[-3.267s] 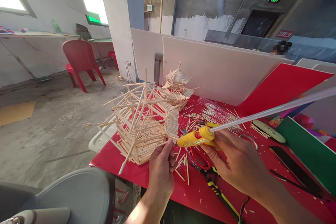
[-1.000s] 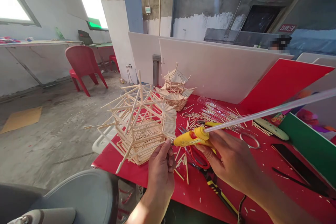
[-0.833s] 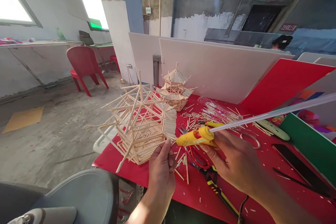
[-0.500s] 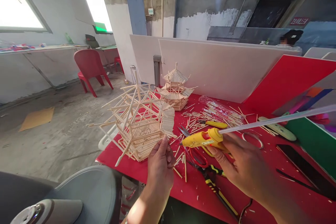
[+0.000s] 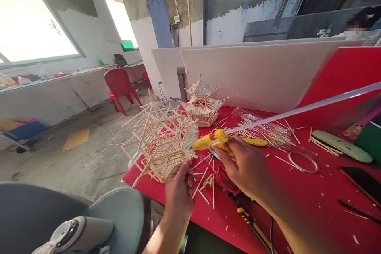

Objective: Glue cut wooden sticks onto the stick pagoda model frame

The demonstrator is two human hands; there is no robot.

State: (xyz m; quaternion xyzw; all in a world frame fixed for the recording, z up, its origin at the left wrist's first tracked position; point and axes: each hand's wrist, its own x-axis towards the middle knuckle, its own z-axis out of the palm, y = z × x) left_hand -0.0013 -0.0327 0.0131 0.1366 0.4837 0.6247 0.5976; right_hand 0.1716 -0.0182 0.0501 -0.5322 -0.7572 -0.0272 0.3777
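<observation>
Right hand around plastic glue gun beside slatted wooden roof

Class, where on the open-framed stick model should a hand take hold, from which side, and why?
Probably low on the open-framed stick model, at its base, coming from the near side, beside the left hand. The base is closely stacked, whereas the upper frame is thin, open sticks, with ends jutting out leftward. The right side looks poorer: the glue gun points at it.

Glue stick cut off at right (far end hidden).
</observation>
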